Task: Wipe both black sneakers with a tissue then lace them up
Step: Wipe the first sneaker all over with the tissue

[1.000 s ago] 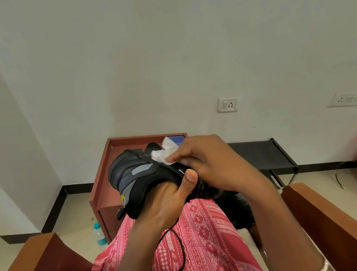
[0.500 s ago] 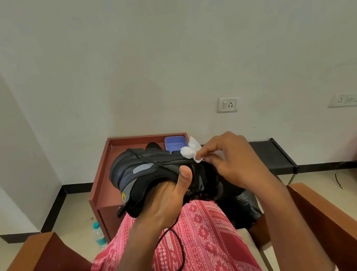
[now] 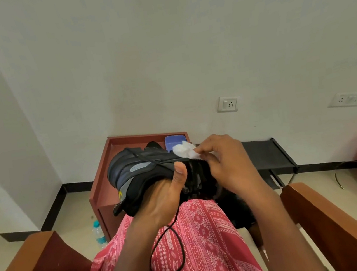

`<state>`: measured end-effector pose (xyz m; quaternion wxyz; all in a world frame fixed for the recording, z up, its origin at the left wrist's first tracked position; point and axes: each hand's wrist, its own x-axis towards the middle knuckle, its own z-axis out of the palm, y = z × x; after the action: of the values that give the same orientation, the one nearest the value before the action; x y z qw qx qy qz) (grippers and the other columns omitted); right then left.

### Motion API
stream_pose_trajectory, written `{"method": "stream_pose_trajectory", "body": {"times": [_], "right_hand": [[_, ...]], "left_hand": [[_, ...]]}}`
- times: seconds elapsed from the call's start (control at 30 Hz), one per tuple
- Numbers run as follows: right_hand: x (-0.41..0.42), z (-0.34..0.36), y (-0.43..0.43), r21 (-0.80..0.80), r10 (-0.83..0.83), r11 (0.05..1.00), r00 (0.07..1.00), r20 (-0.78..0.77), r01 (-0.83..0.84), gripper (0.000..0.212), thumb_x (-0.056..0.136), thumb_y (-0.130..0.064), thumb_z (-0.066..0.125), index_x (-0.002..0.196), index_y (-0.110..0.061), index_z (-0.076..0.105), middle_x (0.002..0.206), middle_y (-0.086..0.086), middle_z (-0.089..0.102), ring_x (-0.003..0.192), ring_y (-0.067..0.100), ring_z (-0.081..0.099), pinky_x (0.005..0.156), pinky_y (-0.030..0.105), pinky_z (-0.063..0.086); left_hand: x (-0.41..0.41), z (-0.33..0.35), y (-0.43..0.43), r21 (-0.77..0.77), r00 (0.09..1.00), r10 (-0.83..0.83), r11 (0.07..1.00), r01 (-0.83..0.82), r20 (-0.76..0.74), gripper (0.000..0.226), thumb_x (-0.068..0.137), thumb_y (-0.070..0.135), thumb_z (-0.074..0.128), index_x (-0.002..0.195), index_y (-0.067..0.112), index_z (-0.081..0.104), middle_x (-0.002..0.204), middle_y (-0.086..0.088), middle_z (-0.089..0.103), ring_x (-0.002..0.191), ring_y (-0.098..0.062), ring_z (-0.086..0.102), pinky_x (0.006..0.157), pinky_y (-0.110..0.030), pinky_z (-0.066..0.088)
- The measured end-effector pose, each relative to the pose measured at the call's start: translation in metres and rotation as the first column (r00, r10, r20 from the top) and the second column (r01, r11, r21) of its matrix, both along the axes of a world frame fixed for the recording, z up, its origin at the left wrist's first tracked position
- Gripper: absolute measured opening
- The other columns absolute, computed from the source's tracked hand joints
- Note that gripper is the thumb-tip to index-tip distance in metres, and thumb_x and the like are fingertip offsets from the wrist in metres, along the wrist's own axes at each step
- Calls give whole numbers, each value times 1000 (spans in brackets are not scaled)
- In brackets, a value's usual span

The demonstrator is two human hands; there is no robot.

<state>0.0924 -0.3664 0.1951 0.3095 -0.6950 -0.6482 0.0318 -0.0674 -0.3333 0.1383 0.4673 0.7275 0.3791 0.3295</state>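
Sneaker (image 3: 141,175) is hovering above my lap. My left hand (image 3: 161,197) is gripping it from underneath, fingers curled round it and thumb pressing on the side, and that hold isn't changing between shots.

What's moving is the tissue (image 3: 184,150). A second ago it was rubbing further left on the upper. Now my right hand (image 3: 227,163) is pinching it in its fingers (image 3: 205,152) over the right part of the top, roughly where it was half a second ago. So I'm reading this as the wipe working its way along the top, not wrapping up yet.

The lace (image 3: 166,252) is dangling loose onto my lap, so I'm guessing lacing is a way off.

Something dark is lying on the bench (image 3: 102,187) behind, next to a blue box (image 3: 175,141). I'm thinking it's the second sneaker waiting its turn, but I can't really tell.
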Motion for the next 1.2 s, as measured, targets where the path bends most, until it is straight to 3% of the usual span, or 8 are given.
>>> {"method": "stream_pose_trajectory", "body": {"times": [0.1,0.27,0.43,0.63,0.73,0.87,1.0,1.2], "right_hand": [[-5,2,-4,-24,-2,1000,996,89,4,27,93,-4,59,110,-16,77,111,6,70,107,27,60,92,42,50],[-37,8,-14,-43,215,975,976,-47,-217,35,98,-9,56,127,-23,68,125,-2,69,116,15,61,101,28,47],[-30,5,-13,-18,384,920,909,-160,-392,44,99,1,50,132,-24,64,134,-9,64,128,3,53,106,12,39],[5,-7,-14,-72,152,985,987,-48,-155,46,97,2,52,132,-25,64,132,-3,65,125,15,57,102,9,37],[-5,-5,-18,-3,180,984,983,-31,-180,45,95,0,55,132,-25,65,128,0,68,120,19,61,106,29,46],[-36,-4,-18,58,369,929,921,-124,-365,47,94,2,50,131,-23,65,132,-5,66,127,10,56,110,26,43],[-36,-10,-17,126,432,901,883,-185,-415,48,96,4,47,132,-22,64,136,-8,62,132,1,50,113,19,36],[1,-29,-18,156,169,977,975,-146,-146,46,93,5,55,129,-21,66,128,-4,67,119,8,60,103,17,46]], "left_hand": [[0,0,0,1,1000,-1,1000,1,-11,110,52,106,1,132,48,48,127,24,53,127,-1,45,115,-29,30],[2,1,-3,34,1000,-20,999,19,19,107,55,106,6,135,45,43,138,13,52,134,-3,44,113,-23,31],[-3,0,0,14,999,-12,1000,12,38,119,59,104,8,143,32,48,138,8,56,133,-6,48,117,-36,36],[-7,4,1,-56,998,38,998,-35,48,96,50,107,4,116,56,51,109,21,62,105,7,55,106,-27,38],[-5,2,1,-19,997,15,1000,-13,80,105,56,105,7,132,48,50,127,22,57,123,6,49,116,-31,34],[-1,2,-1,6,997,-18,1000,18,80,113,57,105,9,139,37,48,140,11,53,132,-1,46,117,-27,34],[-1,1,-1,-5,994,-36,999,37,101,117,62,103,12,146,28,47,143,4,55,136,-6,46,118,-39,35],[-4,0,3,-44,997,36,998,-33,63,117,54,106,6,139,39,51,132,18,57,128,0,49,119,-37,33]]}}
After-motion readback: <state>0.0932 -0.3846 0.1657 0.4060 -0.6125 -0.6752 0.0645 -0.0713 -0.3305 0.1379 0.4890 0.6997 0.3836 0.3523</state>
